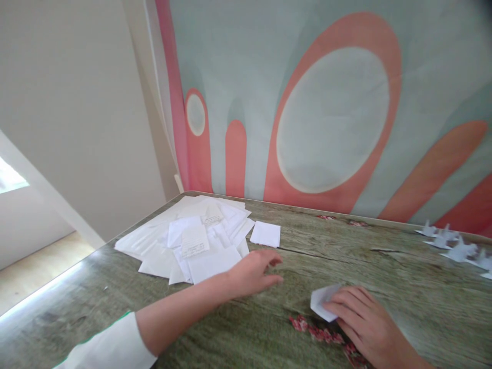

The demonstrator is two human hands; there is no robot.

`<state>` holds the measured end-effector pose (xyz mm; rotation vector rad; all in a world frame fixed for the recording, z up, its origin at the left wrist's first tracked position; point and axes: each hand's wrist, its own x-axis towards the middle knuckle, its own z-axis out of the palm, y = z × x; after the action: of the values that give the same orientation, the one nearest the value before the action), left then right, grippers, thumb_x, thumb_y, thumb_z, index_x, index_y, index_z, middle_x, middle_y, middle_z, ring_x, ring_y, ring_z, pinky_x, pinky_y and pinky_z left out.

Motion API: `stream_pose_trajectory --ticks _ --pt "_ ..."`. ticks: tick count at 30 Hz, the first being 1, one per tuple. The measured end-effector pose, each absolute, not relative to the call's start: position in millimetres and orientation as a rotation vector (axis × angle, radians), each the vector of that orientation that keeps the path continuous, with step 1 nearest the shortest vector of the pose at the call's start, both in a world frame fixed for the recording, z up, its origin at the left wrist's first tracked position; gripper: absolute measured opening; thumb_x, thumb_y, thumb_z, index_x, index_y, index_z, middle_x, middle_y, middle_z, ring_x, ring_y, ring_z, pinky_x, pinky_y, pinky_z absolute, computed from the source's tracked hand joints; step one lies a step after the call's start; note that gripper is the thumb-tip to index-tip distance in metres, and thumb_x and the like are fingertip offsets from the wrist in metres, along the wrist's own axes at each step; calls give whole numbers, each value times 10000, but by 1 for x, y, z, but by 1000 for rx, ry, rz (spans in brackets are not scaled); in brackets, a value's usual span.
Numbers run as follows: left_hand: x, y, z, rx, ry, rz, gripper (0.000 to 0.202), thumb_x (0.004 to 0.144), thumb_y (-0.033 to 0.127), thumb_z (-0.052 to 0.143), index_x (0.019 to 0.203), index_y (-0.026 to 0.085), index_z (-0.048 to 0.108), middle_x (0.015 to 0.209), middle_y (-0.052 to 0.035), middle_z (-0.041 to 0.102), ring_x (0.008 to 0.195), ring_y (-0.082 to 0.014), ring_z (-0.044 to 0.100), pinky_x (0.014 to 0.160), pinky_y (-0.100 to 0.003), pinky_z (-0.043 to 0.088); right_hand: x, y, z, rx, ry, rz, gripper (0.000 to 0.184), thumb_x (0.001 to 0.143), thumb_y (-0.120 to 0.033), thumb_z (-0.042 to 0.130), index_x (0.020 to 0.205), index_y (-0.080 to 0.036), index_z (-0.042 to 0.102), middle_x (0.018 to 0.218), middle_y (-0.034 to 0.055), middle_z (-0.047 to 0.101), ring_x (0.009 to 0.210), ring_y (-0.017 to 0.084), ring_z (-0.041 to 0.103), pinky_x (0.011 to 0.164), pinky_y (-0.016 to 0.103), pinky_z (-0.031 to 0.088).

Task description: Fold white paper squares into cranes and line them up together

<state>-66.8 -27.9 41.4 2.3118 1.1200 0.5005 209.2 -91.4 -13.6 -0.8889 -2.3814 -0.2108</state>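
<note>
My right hand (363,320) is closed on a small folded white paper (323,302), which it holds at the table's front right, near a printed strip of red flowers. The paper's right end is hidden under my fingers. My left hand (257,271) is over the middle of the table, fingers curved and apart, with nothing between them. Just beyond it lies a square white paper (266,234), flat and apart from the hand. To its left spreads a loose heap of white sheets (161,246), some with writing on them.
Several folded white paper figures (459,251) stand in a row at the table's right edge. A wall covering (334,118) with coral shapes rises behind the wood-grain table (215,328). A pale slanted panel (84,102) is beyond the left edge.
</note>
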Motion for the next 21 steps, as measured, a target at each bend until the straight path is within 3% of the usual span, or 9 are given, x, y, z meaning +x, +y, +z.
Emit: stream_pose_trajectory --ticks 3,6,11,14,21 --pt "-122 -14 50 2487 1473 336 780 630 466 704 1279 150 409 1352 -184 404 1248 -315 369 1013 -417 299 212 -91 -17 -894 -2400 -212 197 843 -134 476 932 -224 628 843 36 637 796 188 574 757 339 422" --pt "-171 -3 53 2410 1865 67 998 580 627 651 1345 85 309 1417 -241 250 1317 -366 210 1060 -472 147 214 -90 -20 -880 -2411 -207 186 847 -156 486 941 -229 628 847 36 637 791 186 575 754 335 426" --pt "-213 -8 53 2372 1985 -120 1056 581 731 540 1372 90 260 1416 -210 280 1313 -348 226 1067 -484 68 213 -89 -24 -885 -2424 -168 185 845 -156 494 964 -219 620 857 41 630 806 186 565 760 335 420" --pt "-221 -13 54 2422 1988 -89 1051 554 730 558 1364 116 287 1366 -178 383 1279 -330 290 1069 -487 59 212 -90 -24 -910 -2415 -145 196 848 -152 483 976 -216 618 871 42 627 826 186 561 776 338 414" --pt "-211 12 58 2414 2030 -54 1114 411 712 651 1337 181 332 1242 -162 467 1149 -368 394 970 -453 265 212 -89 -24 -890 -2414 -139 201 846 -138 484 987 -209 608 871 37 622 826 181 556 786 338 403"
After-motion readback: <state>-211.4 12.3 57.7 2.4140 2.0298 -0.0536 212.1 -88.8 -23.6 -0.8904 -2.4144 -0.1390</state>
